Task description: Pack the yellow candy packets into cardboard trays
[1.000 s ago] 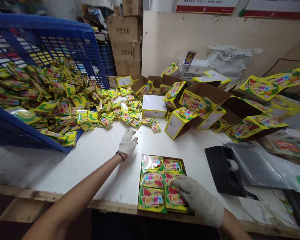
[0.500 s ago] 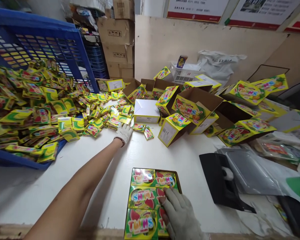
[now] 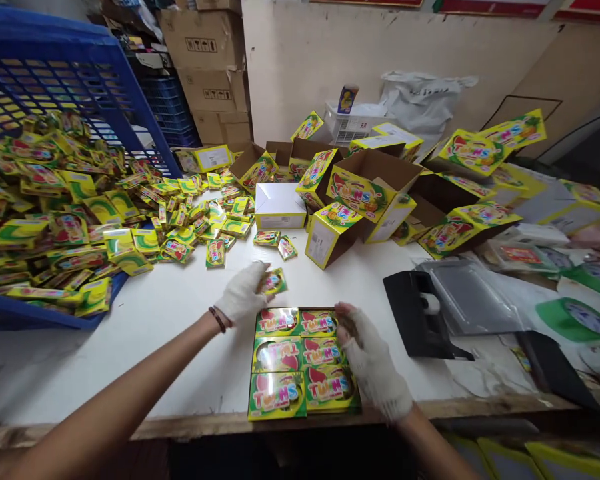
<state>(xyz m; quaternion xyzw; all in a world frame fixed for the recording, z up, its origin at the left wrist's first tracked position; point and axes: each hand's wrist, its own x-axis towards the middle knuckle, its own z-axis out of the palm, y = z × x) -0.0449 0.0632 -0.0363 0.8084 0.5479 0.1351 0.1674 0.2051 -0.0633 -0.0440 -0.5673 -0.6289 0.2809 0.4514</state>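
Note:
Both my hands wear white knit gloves. My left hand (image 3: 243, 293) pinches a small yellow-green candy packet (image 3: 274, 281) just above the far left corner of a flat open box (image 3: 300, 360). That box lies near the table's front edge, filled with rows of the same packets. My right hand (image 3: 370, 357) rests along the box's right side, fingers curled against its far right corner. A big heap of loose packets (image 3: 80, 207) spills from a tipped blue crate (image 3: 55, 73) at the left.
Several empty yellow cartons (image 3: 360, 193) and a closed white box (image 3: 279, 205) lie behind the flat box. A black tape dispenser (image 3: 420, 313), plastic bags and a green tape roll (image 3: 575, 319) sit at the right. Brown cardboard cases (image 3: 205, 67) stack against the back wall.
My left hand reached out to the loose packets, then came back to the flat box with one packet. My right hand slid from the box's top to its right edge.

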